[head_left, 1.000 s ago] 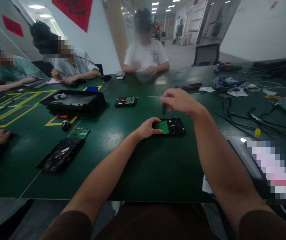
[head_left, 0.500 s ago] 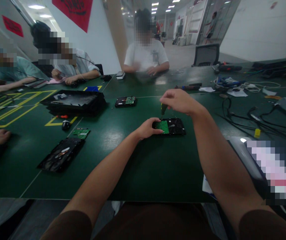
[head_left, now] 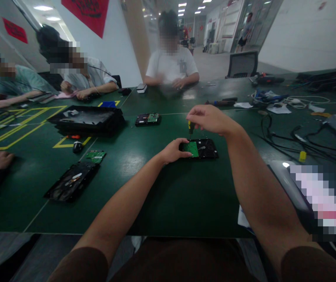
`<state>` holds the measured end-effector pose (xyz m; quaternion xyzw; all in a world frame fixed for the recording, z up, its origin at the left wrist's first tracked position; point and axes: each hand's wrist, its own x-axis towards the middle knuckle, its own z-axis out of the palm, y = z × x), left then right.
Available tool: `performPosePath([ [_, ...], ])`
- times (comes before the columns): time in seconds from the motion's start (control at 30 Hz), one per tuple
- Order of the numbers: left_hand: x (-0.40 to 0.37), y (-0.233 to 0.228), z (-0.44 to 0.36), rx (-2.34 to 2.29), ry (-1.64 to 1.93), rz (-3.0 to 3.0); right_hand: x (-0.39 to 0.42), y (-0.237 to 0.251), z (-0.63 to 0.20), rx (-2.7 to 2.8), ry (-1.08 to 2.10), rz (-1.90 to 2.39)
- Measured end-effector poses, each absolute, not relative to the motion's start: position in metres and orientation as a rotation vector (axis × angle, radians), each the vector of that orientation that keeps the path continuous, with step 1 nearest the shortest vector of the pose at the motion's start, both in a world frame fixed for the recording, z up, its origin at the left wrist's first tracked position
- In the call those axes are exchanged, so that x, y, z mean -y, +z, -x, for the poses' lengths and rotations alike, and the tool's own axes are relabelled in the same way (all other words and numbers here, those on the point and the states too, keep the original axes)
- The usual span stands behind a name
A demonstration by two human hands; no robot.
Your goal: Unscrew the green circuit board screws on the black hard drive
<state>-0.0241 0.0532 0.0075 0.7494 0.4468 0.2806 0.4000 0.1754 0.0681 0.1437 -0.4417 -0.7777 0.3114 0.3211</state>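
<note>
Lying flat mid-table, the drive (head_left: 199, 149) shows its green board. The left hand (head_left: 172, 150) presses its near-left edge, fingers curled on it. Above, the right hand (head_left: 208, 118) pinches a screwdriver (head_left: 190, 127), tip down.

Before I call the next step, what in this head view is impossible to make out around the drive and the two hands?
- Screwdriver tip: head view, too small; contact with the hard drive cannot be told.
- Drive's left edge: covered by the left hand.
- Screwdriver handle: mostly wrapped by the right hand.
- Circuit board screws: too small and dim.
- Object at right: pixelated.
</note>
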Motion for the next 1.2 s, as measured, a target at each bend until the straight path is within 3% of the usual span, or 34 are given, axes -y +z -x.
performPosePath([
  [0.1,-0.0533,0.0077,0.024,-1.121,0.718,-1.898,-0.0674,0.1435,-0.1759,2.025,0.756,1.206],
  [0.4,-0.0565,0.0022,0.0251,-1.139,0.711,-1.897,-0.0702,0.1397,-0.1715,1.958,0.983,1.13],
  [0.7,-0.0557,0.0044,0.025,-1.135,0.716,-1.924,-0.069,0.142,-0.1754,2.03,0.696,1.209],
  [1.0,-0.0574,0.0013,0.0254,-1.133,0.706,-1.915,-0.071,0.1387,-0.1714,1.936,0.956,1.131],
  [1.2,-0.0552,0.0029,0.0237,-1.141,0.731,-1.899,-0.0725,0.138,-0.1751,2.004,0.735,1.155],
])
